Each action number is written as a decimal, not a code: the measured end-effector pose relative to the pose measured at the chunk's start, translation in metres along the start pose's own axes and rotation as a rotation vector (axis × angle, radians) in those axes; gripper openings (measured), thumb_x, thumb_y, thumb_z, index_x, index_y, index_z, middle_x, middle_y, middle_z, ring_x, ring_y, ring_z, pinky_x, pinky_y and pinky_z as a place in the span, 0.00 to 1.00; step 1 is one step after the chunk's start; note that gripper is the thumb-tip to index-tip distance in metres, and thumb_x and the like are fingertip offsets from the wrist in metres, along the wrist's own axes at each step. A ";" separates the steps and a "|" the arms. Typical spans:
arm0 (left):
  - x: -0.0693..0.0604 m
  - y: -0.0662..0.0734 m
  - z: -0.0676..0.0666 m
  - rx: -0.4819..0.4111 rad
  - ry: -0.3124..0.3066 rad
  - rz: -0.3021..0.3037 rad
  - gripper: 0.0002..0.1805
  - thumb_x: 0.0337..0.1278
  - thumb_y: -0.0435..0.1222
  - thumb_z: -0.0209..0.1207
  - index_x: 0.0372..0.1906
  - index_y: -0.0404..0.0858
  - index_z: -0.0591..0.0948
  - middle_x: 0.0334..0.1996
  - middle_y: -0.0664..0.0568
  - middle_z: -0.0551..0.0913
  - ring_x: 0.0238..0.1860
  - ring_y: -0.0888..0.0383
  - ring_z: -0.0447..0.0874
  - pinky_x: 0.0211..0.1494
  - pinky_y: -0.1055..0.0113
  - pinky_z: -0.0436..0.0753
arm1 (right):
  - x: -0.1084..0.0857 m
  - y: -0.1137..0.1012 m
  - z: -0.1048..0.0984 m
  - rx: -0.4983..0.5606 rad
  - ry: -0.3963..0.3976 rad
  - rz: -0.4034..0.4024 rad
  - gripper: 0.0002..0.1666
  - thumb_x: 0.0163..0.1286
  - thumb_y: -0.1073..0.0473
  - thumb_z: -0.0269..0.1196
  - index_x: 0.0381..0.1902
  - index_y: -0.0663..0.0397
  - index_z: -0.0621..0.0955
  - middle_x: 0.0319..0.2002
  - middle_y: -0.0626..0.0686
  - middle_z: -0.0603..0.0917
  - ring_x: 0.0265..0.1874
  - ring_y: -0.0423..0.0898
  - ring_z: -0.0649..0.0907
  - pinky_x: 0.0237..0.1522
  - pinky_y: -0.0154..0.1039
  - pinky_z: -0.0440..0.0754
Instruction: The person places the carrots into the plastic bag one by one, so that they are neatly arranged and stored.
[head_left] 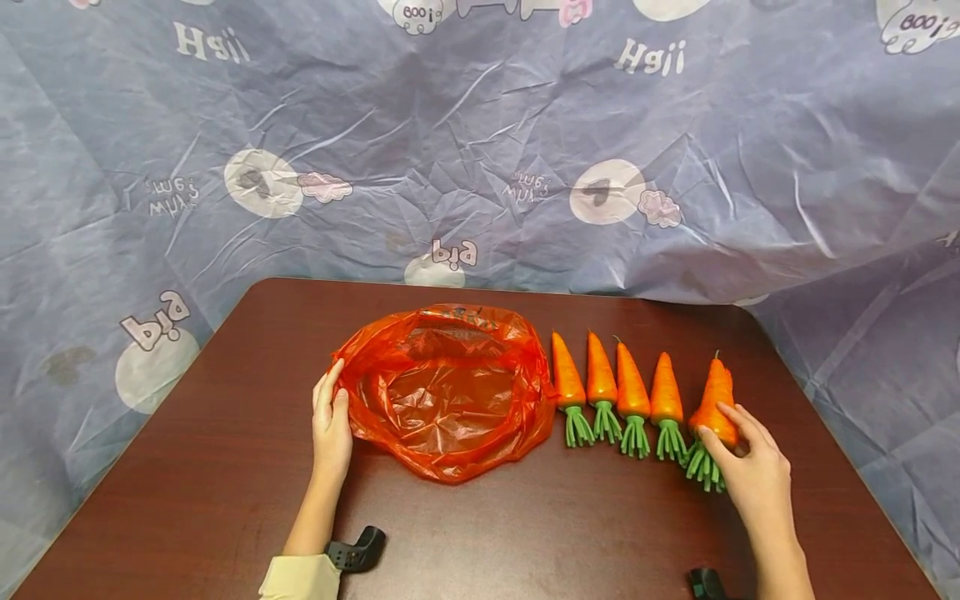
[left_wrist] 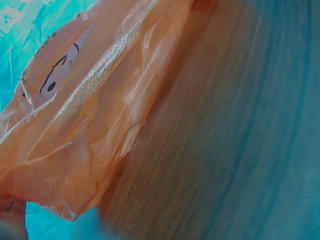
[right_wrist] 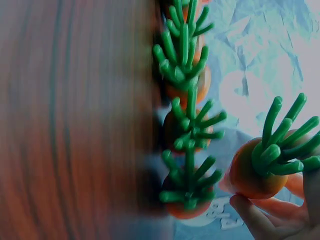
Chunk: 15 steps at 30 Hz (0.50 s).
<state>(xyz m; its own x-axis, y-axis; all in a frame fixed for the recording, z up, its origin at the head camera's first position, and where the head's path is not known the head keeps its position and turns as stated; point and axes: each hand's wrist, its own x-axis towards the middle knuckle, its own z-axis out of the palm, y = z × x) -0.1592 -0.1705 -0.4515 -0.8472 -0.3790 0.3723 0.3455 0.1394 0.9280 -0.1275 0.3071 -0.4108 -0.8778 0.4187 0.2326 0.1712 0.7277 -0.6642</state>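
A translucent red plastic bag (head_left: 457, 450) lies with its wide mouth spread toward the head camera. The left hand (head_left: 332, 429) grips its left rim between thumb and fingers; in the left wrist view the bag (left_wrist: 100, 115) fills the left side, with part of the hand (left_wrist: 12, 222) at the lower corner. At the right end of a row of carrots, the right hand (head_left: 761, 479) holds an orange carrot (head_left: 715, 417) with green stalks. The right wrist view shows that carrot (right_wrist: 255, 172) raised off the table, its stalks toward the camera, with the fingers (right_wrist: 270, 215) around its body.
Four more carrots stand in a row between the bag and the right hand, among them one beside the bag (head_left: 567, 375) and one nearest the hand (head_left: 666, 392), tips toward the back. The brown table (head_left: 225, 433) meets a wrinkled, printed blue-grey cloth (head_left: 450, 125) behind.
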 end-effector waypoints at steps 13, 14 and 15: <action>0.000 0.000 0.001 -0.038 0.027 0.016 0.22 0.63 0.27 0.41 0.62 0.34 0.68 0.57 0.53 0.65 0.57 0.70 0.62 0.59 0.86 0.62 | -0.019 -0.032 0.010 0.139 -0.129 -0.173 0.28 0.60 0.51 0.61 0.59 0.46 0.74 0.62 0.58 0.70 0.44 0.10 0.60 0.38 0.07 0.62; 0.000 0.000 0.001 -0.037 0.028 0.014 0.22 0.63 0.27 0.41 0.62 0.34 0.68 0.57 0.54 0.65 0.57 0.70 0.62 0.59 0.86 0.62 | -0.020 -0.034 0.010 0.145 -0.141 -0.183 0.28 0.60 0.51 0.61 0.59 0.46 0.74 0.62 0.59 0.70 0.44 0.10 0.60 0.39 0.07 0.63; 0.000 0.000 0.001 -0.036 0.028 0.012 0.22 0.63 0.27 0.41 0.62 0.34 0.68 0.56 0.56 0.65 0.57 0.70 0.62 0.59 0.86 0.62 | -0.021 -0.037 0.011 0.146 -0.151 -0.196 0.28 0.60 0.51 0.61 0.59 0.46 0.74 0.62 0.58 0.70 0.45 0.10 0.60 0.39 0.07 0.63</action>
<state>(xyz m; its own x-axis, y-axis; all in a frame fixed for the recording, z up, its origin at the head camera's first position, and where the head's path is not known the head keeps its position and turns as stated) -0.1598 -0.1698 -0.4518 -0.8312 -0.4034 0.3826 0.3704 0.1113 0.9222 -0.1200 0.2657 -0.3988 -0.9464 0.1844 0.2653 -0.0647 0.6963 -0.7149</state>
